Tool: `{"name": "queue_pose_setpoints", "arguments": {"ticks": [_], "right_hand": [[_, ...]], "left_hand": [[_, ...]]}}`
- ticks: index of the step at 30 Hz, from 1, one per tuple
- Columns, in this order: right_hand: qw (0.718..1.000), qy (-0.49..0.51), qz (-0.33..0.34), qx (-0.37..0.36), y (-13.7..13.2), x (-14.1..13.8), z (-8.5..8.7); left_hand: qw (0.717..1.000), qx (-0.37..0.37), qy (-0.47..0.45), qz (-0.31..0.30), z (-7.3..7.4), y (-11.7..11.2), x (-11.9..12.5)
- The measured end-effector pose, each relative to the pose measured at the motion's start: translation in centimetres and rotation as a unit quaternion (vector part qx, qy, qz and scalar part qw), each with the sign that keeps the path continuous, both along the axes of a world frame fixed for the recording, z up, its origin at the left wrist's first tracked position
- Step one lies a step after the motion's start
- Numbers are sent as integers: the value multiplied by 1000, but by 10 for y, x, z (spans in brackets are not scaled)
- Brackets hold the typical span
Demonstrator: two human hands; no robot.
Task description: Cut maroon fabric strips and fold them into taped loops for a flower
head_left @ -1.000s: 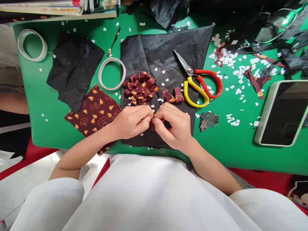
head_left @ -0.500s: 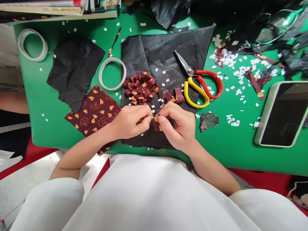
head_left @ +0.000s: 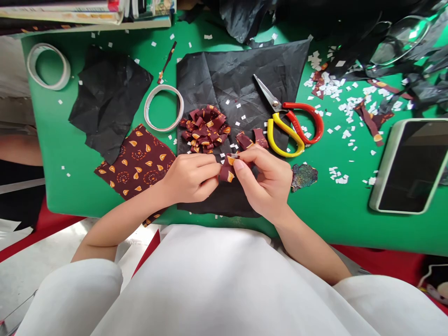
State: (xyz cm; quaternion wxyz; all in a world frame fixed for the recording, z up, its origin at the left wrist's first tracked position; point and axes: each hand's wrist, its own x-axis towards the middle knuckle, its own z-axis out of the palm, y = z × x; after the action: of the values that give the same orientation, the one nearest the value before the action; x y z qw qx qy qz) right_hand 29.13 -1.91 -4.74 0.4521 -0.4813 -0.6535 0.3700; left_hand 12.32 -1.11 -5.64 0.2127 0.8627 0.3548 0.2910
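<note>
A short maroon fabric strip point(head_left: 227, 174) with orange print spans the gap between my hands. My right hand point(head_left: 266, 181) pinches its right part between thumb and forefinger; a small pale patch shows at its top edge. The closed fingers of my left hand point(head_left: 192, 178) meet the strip's left edge, their tips partly hidden. Just above lies a ruffled flower-like cluster of maroon fabric loops point(head_left: 206, 128) on a black sheet point(head_left: 199, 70). Two loose fabric loops point(head_left: 259, 138) rest by my right knuckles. Scissors point(head_left: 276, 105) with red and yellow handles lie beyond them.
Tape rolls point(head_left: 146, 108) and a black fabric piece point(head_left: 105, 98) are at left, with patterned maroon cloth point(head_left: 143, 163) beside my left forearm. White paper bits point(head_left: 336, 88) scatter rightward. A phone point(head_left: 413, 163), glasses point(head_left: 402, 39) and books point(head_left: 63, 11) border the green table point(head_left: 350, 224).
My right hand has shifted slightly right and turned, showing more of the strip. The strip's left edge now meets my left fingers, which have curled in more.
</note>
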Motion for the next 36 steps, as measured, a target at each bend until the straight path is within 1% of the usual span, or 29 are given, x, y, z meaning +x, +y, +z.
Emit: {"name": "queue_pose_setpoints", "arguments": {"ticks": [2,5,7,10,13,15,17,19,21,23,25,27,30,33,36], "right_hand": [[1000,4,-10,-10,0,0,0],[1000,6,-16,-17,1,0,1],[1000,3,-10,-7,1,-1,1],[1000,-11,5,15,2,-2,2],[999,-31,11,31,2,-2,1],[998,-44,8,49,2,-2,0],[995,-62,-6,83,2,-2,-3],[989,-85,-23,118,3,-2,-5],[984,-111,-39,137,3,-2,-7],[981,-131,-47,137,3,-2,-8],[980,-143,-50,133,2,-2,-8],[979,-146,-49,131,2,-2,-8],[980,-145,-48,128,2,-2,-8],[980,-159,-52,113,2,-2,-8],[979,-168,-53,102,2,-2,-7]], "left_hand": [[999,-26,-23,13,3,1,-1],[993,-67,-93,31,7,3,-2],[989,-73,-123,41,9,4,-1],[989,-77,-119,51,10,5,0],[987,-97,-113,61,9,4,1],[983,-116,-121,70,8,3,1],[978,-142,-131,80,7,3,1],[969,-178,-147,90,6,2,1],[952,-230,-180,91,6,2,1],[928,-285,-225,85,6,2,2],[907,-320,-262,81,7,3,3],[899,-324,-281,90,8,4,4],[896,-311,-296,110,9,6,6],[898,-304,-292,126,10,6,6],[906,-298,-269,131,10,5,6]]}}
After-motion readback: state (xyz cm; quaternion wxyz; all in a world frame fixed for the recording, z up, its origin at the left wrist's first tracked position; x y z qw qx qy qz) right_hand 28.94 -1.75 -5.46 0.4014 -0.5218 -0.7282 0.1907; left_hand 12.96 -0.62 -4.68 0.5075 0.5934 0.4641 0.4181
